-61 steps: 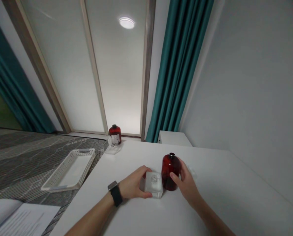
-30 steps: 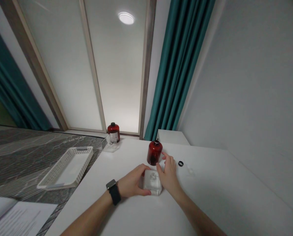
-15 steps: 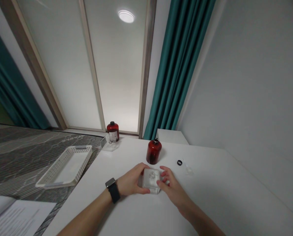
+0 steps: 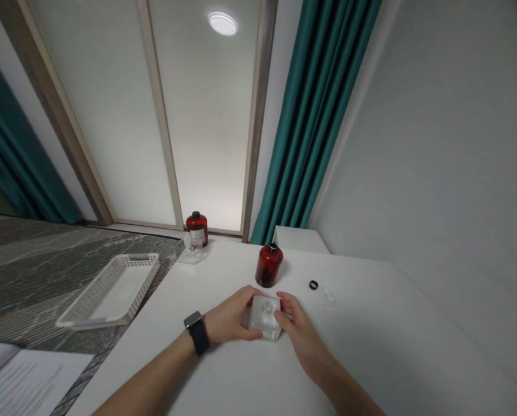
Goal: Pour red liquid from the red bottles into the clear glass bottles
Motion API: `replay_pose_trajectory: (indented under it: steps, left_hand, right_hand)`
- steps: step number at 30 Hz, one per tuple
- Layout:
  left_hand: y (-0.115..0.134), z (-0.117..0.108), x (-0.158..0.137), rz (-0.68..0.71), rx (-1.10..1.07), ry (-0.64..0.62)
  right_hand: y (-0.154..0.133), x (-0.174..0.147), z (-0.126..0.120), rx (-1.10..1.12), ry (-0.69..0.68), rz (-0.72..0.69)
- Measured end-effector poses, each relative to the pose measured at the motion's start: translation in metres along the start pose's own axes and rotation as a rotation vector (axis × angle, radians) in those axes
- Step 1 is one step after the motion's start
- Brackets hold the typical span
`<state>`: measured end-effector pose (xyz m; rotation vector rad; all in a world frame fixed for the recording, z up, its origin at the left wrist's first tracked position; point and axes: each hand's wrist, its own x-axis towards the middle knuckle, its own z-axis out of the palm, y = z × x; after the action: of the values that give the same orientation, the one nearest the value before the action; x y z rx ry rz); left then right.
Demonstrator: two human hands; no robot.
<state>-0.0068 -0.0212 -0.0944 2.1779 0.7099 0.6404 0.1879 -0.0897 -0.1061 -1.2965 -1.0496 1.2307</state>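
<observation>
A small clear, square-looking box (image 4: pixel 264 319) sits between my hands above the white table. My left hand (image 4: pixel 232 316), with a dark watch on its wrist, grips the box from the left, thumb along the near edge and fingers at the far edge. On the other side, my right hand (image 4: pixel 296 323) takes hold of the right edge, its thumb on the lid and its fingers curled behind. Whatever is inside the box is too faint to name. Just beyond it stands a dark red bottle (image 4: pixel 269 266) with a narrow neck.
On the white table (image 4: pixel 232 381), a black ring (image 4: pixel 313 285) lies right of the bottle beside a small clear plastic piece (image 4: pixel 329 297). A labelled red bottle (image 4: pixel 197 226) and a clear tray (image 4: pixel 192 255) occupy the far left corner. Lower left are a white basket (image 4: pixel 143 289) and an open booklet (image 4: pixel 37 375).
My right hand has closed in on the box's right edge, its fingers now against it. My left hand keeps its hold. The whole view has shifted slightly.
</observation>
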Motion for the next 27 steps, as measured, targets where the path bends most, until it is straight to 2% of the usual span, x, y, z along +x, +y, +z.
replay_pose_trajectory:
  steps: [4, 9, 18, 27]
  left_hand:
    - [-0.001, 0.001, 0.000, -0.004, -0.019, -0.004]
    - [0.000, -0.002, -0.001, -0.051, -0.151, -0.022]
    - [0.010, -0.009, 0.002, -0.100, -0.330, -0.058]
    - [0.010, 0.003, 0.011, -0.180, -0.287, 0.099]
  right_hand:
    - [0.005, -0.006, -0.008, -0.002, -0.075, -0.012]
    - [0.014, 0.001, -0.018, -0.030, -0.166, -0.132]
    - [0.012, 0.001, -0.021, -0.133, -0.211, -0.161]
    - [0.017, 0.003, -0.024, -0.149, -0.212, -0.170]
